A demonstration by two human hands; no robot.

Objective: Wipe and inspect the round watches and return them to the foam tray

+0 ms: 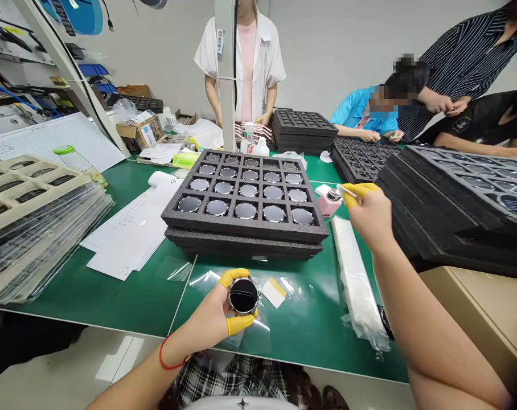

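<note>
Holding watch (243, 296) by its edges, left hand (213, 319), presumably against smudges; my right hand (373, 215) pinches a white stick (348, 193).

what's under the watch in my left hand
Clear plastic film on the green tabletop shows beside the watch; its back and whatever lies directly beneath it are covered.

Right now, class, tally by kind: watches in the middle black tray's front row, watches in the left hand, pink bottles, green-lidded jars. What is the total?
Front-row watches in the middle black tray: 5
Watch in the left hand: 1
Pink bottle: 1
Green-lidded jar: 1
Total: 8
</note>
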